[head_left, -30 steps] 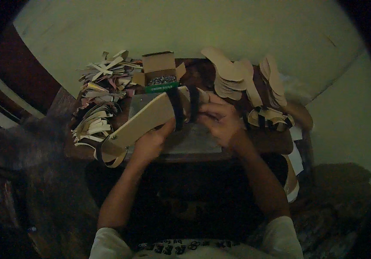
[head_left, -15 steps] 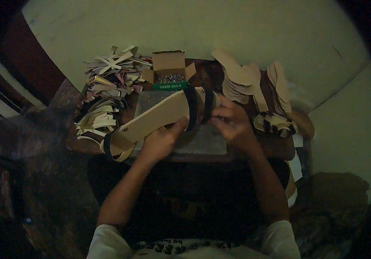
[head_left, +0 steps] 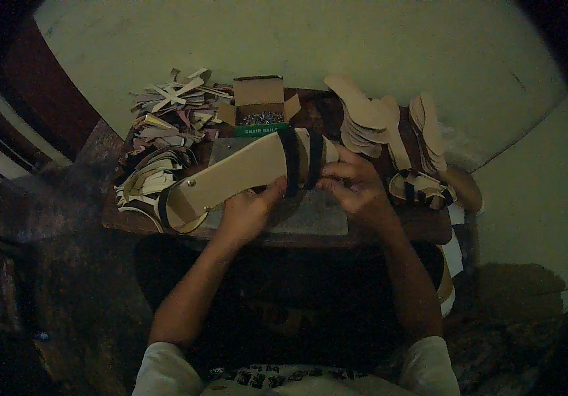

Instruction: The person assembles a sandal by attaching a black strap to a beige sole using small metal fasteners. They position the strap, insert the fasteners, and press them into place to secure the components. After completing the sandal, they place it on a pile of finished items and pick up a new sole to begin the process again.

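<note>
Held over the grey slab [head_left: 317, 221], the beige sandal [head_left: 241, 168] slants from heel strap [head_left: 162, 210] at lower left to toe [head_left: 329, 151] at upper right — the left hand [head_left: 248, 214] clasping its near edge beside the dark front straps [head_left: 291, 162], the right hand [head_left: 360, 191] pinching the toe end between its fingers.

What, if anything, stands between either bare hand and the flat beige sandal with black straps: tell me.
Nothing visible does. The bare left hand grips the flat beige sandal with black straps along its near edge, and the bare right hand touches its right end, beside the two crosswise straps; that hand's exact grip is unclear.
</note>
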Motion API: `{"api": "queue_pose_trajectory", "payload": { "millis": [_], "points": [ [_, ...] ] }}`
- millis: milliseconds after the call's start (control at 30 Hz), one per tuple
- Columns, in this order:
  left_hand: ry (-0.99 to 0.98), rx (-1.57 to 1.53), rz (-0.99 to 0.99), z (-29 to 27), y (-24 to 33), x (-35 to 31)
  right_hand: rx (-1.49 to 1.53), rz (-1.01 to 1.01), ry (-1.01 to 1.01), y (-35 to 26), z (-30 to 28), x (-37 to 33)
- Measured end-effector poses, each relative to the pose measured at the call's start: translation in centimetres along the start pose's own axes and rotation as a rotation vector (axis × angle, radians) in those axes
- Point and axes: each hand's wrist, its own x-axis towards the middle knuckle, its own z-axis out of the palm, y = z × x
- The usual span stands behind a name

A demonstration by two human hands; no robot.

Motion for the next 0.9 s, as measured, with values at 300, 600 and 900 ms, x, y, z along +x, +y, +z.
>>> {"api": "queue_pose_trajectory", "payload": {
  "millis": [300,600,900],
  "points": [
    [0.029,-0.095,0.041,0.4,0.3,0.1,-0.052,0.029,-0.051,-2.0,-0.6,1.2],
    [0.012,-0.084,0.069,0.3,0.0,0.2,0.111,0.164,-0.076,-1.9,-0.3,1.4],
    [0.041,-0.030,0.056,0.3,-0.2,0.3,0.073,0.160,-0.029,-1.6,0.2,1.0]
  ]
}}
